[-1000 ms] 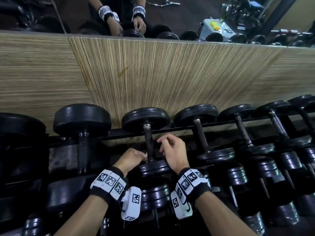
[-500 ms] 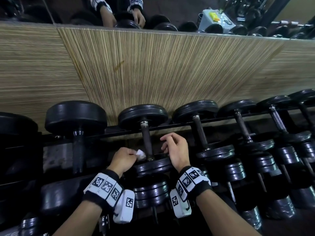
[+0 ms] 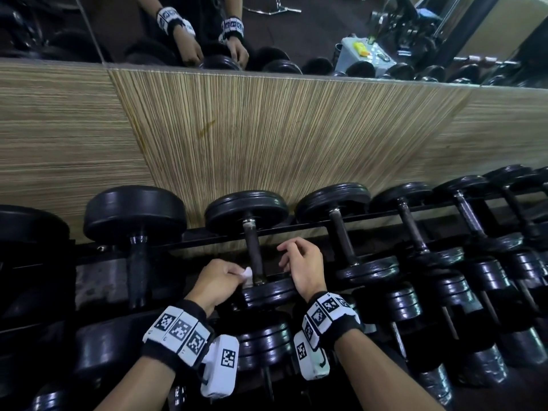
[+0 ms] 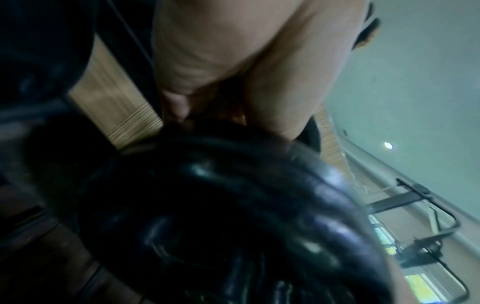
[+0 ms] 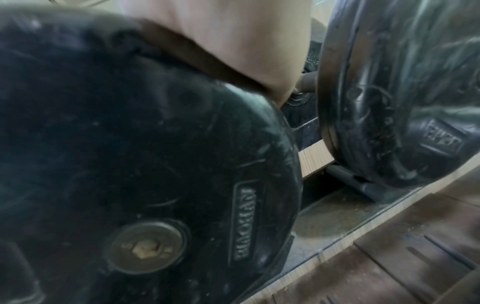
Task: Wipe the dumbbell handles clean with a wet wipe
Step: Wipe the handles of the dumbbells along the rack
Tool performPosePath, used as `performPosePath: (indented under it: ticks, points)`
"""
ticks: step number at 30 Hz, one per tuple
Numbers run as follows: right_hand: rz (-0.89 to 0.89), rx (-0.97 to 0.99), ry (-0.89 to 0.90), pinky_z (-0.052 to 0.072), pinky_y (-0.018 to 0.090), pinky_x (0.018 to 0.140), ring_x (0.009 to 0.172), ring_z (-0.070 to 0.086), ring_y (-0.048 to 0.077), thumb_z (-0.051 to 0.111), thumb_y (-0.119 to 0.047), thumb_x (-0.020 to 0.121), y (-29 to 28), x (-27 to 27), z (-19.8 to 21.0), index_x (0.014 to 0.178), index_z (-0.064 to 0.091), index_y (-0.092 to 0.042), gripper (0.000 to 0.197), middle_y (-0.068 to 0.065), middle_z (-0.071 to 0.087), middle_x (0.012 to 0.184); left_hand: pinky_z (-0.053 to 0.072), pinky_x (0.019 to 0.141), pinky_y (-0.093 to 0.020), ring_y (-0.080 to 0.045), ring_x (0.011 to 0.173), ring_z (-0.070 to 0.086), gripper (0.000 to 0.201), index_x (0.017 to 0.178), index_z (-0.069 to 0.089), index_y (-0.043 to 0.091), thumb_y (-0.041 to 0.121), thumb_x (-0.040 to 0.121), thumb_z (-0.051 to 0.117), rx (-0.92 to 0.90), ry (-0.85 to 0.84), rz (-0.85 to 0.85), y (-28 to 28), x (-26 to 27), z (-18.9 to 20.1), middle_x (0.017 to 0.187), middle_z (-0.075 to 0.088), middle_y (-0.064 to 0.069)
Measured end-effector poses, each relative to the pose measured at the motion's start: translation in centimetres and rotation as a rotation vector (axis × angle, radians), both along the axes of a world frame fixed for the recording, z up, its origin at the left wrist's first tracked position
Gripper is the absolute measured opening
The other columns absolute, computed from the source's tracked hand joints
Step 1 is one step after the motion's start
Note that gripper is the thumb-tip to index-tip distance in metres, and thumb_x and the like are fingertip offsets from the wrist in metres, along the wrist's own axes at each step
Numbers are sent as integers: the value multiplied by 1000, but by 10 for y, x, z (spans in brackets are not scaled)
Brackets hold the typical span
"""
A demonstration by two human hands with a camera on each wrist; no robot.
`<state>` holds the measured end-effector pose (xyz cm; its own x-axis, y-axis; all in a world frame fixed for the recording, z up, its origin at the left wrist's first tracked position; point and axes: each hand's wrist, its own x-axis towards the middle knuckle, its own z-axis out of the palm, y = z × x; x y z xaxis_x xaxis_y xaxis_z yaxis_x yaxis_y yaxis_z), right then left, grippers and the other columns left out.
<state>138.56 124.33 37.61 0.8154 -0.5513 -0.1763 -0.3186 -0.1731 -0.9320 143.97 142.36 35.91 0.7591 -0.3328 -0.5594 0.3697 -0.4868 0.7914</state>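
Note:
A black dumbbell lies on the rack with its dark handle [image 3: 254, 250] pointing away from me. My left hand [image 3: 234, 274] pinches a small white wet wipe [image 3: 246, 273] against the left side of the handle's near end. My right hand [image 3: 292, 256] rests its heel on the dumbbell's near weight plate [image 3: 268, 292], right of the handle, fingers loosely curled and holding nothing. The left wrist view shows my palm [image 4: 233, 61] above that plate [image 4: 233, 205], blurred. In the right wrist view the palm [image 5: 233, 41] lies on the plate [image 5: 130, 144]; the fingers are hidden.
Several black dumbbells sit side by side on the rack, a thick one [image 3: 136, 221] to the left and thinner ones [image 3: 341, 232] to the right. A striped wooden wall panel [image 3: 267, 137] rises behind the rack, with a mirror [image 3: 296, 31] above it. A lower row of dumbbells [image 3: 264, 336] lies beneath my wrists.
The left hand has turned a little at the handle's near end, so the white wipe now shows between its fingers. The right hand stays on the plate.

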Motion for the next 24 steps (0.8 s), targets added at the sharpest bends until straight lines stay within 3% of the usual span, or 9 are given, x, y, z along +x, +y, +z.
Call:
performPosePath:
  ticks: [3, 6, 11, 15, 17, 20, 24]
  points:
    - [1, -6, 16, 45, 30, 57, 51, 55, 12, 51, -7, 92, 1, 1, 0, 77, 70, -9, 24, 3, 61, 54, 50, 81, -27, -13, 82, 69, 11, 80, 79, 20, 17, 87, 71, -2, -75, -23, 4, -4, 15, 81, 76, 1]
    - [-17, -17, 39, 47, 31, 60, 52, 57, 12, 51, -8, 91, 2, -3, -2, 77, 70, -11, 24, 3, 62, 53, 50, 81, -28, -16, 87, 68, 13, 80, 76, 21, 16, 86, 66, 184, -182, 14, 5, -4, 12, 85, 75, 0]
    - [-30, -40, 53, 49, 29, 64, 58, 59, 10, 51, -11, 93, 6, -11, -2, 78, 71, -14, 25, 1, 64, 57, 50, 80, -29, -26, 95, 66, 15, 78, 74, 22, 25, 89, 64, 315, -137, -24, -1, 5, 0, 94, 73, -6]
    - [-17, -55, 41, 48, 30, 66, 61, 60, 11, 51, -10, 92, 7, -15, -2, 76, 72, -13, 26, -2, 63, 57, 50, 87, -33, -33, 105, 65, 21, 96, 76, 13, 31, 91, 65, 444, -130, -72, -4, 14, -7, 104, 69, -12]
    - [-17, -59, 39, 48, 31, 68, 62, 60, 12, 51, -9, 91, 7, -15, -2, 75, 72, -14, 26, -2, 63, 57, 51, 85, -35, -28, 92, 68, 21, 88, 77, 9, 28, 91, 70, 271, -57, -83, -8, 13, -12, 90, 74, -11]
    - [-17, -60, 43, 48, 30, 68, 62, 60, 12, 51, -9, 91, 7, -14, -3, 74, 72, -14, 27, -2, 63, 57, 47, 79, -29, -15, 68, 60, 18, 70, 73, 14, 14, 88, 73, 11, 83, -39, -12, 7, -12, 60, 69, 4]
    - [0, -51, 35, 49, 30, 68, 63, 61, 13, 51, -10, 91, 5, -13, -4, 75, 72, -15, 27, -1, 64, 58, 48, 79, -26, -20, 81, 64, 5, 80, 76, 9, 8, 85, 75, -34, 54, 85, -10, 0, -9, 76, 71, -7]
